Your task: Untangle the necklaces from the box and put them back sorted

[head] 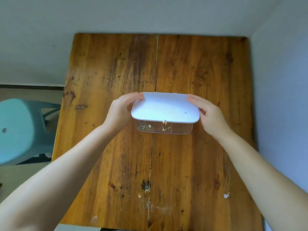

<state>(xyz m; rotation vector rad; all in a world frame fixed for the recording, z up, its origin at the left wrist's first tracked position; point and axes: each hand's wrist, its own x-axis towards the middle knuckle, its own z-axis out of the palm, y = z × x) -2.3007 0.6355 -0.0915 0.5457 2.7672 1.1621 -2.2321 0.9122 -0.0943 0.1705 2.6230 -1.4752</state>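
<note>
A clear plastic box (164,129) stands in the middle of the wooden table (116,72), covered by its white lid (165,108). Through the front wall I see a silver necklace (144,126) bunched at the left and a gold necklace (165,127) in the middle compartment. My left hand (122,110) grips the lid's left end and my right hand (209,112) grips its right end. Another thin necklace (227,184) with a small sparkling pendant lies stretched on the table at the right, partly hidden under my right forearm.
A teal plastic stool (20,130) stands on the floor to the left of the table. Grey walls close in behind the table and along its right edge.
</note>
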